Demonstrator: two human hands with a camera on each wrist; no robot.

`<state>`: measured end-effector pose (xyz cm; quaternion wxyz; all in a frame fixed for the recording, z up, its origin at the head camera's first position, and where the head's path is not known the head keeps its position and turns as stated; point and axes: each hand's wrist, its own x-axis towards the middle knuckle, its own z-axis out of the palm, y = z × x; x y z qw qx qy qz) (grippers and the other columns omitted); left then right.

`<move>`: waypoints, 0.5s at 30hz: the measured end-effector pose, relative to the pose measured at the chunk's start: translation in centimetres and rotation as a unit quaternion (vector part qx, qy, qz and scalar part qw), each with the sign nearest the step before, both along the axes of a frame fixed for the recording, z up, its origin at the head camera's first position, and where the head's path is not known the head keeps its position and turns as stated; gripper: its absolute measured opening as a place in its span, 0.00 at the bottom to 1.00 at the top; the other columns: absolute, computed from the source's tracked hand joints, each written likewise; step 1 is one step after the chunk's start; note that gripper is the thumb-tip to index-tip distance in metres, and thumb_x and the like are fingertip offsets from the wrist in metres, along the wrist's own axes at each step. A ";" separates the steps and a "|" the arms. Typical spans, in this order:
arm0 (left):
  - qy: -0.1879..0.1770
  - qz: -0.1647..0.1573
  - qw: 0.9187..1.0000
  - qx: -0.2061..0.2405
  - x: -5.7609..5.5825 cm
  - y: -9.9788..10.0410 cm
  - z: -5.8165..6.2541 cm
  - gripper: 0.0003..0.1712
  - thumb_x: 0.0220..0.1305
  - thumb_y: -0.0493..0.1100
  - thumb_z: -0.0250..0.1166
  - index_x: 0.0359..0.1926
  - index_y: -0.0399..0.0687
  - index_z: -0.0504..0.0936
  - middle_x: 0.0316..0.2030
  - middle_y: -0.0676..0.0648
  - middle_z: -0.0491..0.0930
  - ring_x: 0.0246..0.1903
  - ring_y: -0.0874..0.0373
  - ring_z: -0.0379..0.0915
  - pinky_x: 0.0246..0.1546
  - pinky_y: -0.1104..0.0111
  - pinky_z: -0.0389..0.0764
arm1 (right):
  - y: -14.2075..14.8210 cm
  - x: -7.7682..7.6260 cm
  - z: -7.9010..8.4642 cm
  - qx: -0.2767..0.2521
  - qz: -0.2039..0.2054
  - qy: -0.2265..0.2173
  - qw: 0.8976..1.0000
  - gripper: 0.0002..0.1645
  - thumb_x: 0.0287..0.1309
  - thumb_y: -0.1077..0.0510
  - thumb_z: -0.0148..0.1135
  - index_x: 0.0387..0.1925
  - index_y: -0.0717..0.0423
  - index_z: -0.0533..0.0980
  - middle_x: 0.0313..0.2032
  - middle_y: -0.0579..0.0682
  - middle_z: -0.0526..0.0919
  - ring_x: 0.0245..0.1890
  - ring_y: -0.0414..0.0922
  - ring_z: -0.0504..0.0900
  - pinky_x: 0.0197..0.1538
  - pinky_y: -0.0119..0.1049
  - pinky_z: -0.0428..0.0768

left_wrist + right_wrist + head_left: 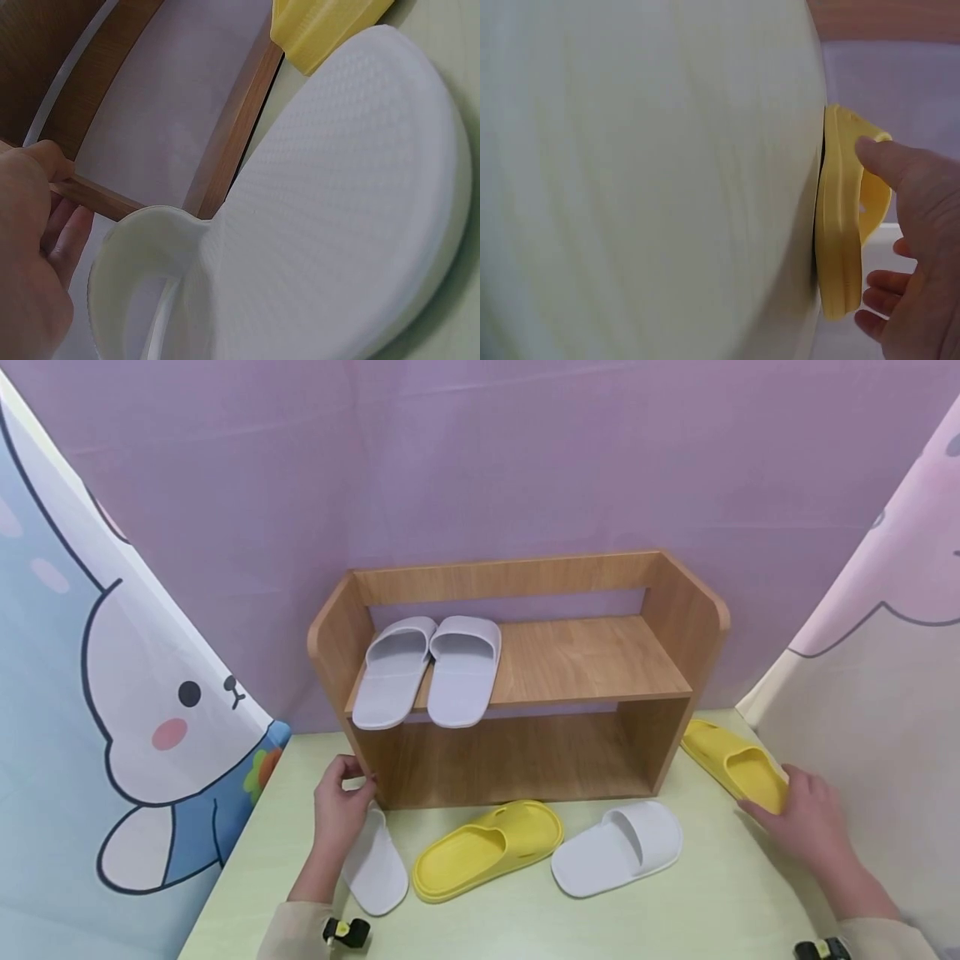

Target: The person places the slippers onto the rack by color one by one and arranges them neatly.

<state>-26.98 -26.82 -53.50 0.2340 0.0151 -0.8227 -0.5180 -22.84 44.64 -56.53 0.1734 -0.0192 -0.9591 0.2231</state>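
With thumb and fingers my left hand (341, 802) pinches the front edge of the left side panel of a wooden shoe rack (592, 660). Just below that hand lies a white slipper (352, 180), its strap partly hidden in the head view. My right hand (813, 822) is at a yellow slipper (757, 777) to the right of the rack. In the right wrist view the thumb (881, 157) lies over this slipper's strap, while the other fingers are loosely bent beside its heel. A second yellow slipper (480, 852) and another white slipper (615, 852) lie before the rack.
Two pale slippers (465, 677) stand side by side on the upper shelf, at its left. The rack rests on a pale green table (720, 902). A purple cloth (487, 460) hangs behind, with printed cloths at the left (180, 718) and right.
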 end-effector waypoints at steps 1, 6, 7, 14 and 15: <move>0.000 0.000 1.000 0.000 0.0 0.0 0.0 0.14 0.66 0.26 0.73 0.48 0.40 0.81 0.46 0.40 0.86 0.51 0.47 0.82 0.38 0.77 0.87 | 0.2 0.0 -0.1 0.001 -0.001 -0.007 1.000 0.62 0.64 0.44 0.79 0.73 0.88 0.57 0.61 0.91 0.63 0.58 0.86 0.63 0.59 0.81 0.64; -0.001 0.000 1.000 0.002 -0.1 0.0 -0.1 0.14 0.66 0.27 0.73 0.48 0.40 0.81 0.46 0.40 0.86 0.52 0.47 0.82 0.38 0.77 0.88 | 0.9 0.1 -0.3 -0.004 -0.002 -0.044 0.999 0.65 0.67 0.41 0.76 0.76 0.86 0.52 0.62 0.92 0.61 0.58 0.88 0.62 0.59 0.84 0.64; -0.002 0.000 1.000 0.001 -0.1 0.0 -0.1 0.14 0.66 0.27 0.73 0.48 0.40 0.81 0.47 0.41 0.86 0.52 0.48 0.82 0.39 0.77 0.88 | 1.0 0.1 -0.3 -0.007 -0.002 -0.051 0.999 0.65 0.67 0.41 0.76 0.77 0.85 0.52 0.62 0.93 0.61 0.58 0.88 0.62 0.59 0.85 0.64; -0.003 -0.001 1.000 -0.002 -0.1 0.0 0.0 0.14 0.67 0.27 0.73 0.49 0.40 0.81 0.47 0.40 0.86 0.52 0.48 0.82 0.40 0.78 0.87 | 1.4 0.0 -0.6 -0.010 0.004 -0.087 0.996 0.66 0.66 0.43 0.77 0.77 0.87 0.49 0.63 0.93 0.61 0.59 0.88 0.63 0.60 0.85 0.64; -0.003 0.000 1.000 -0.002 -0.1 0.0 0.0 0.14 0.67 0.27 0.73 0.49 0.40 0.81 0.47 0.40 0.86 0.52 0.48 0.82 0.39 0.78 0.87 | 1.5 0.0 -0.6 -0.009 0.007 -0.093 0.996 0.67 0.66 0.43 0.77 0.77 0.87 0.48 0.63 0.93 0.61 0.59 0.89 0.63 0.60 0.85 0.64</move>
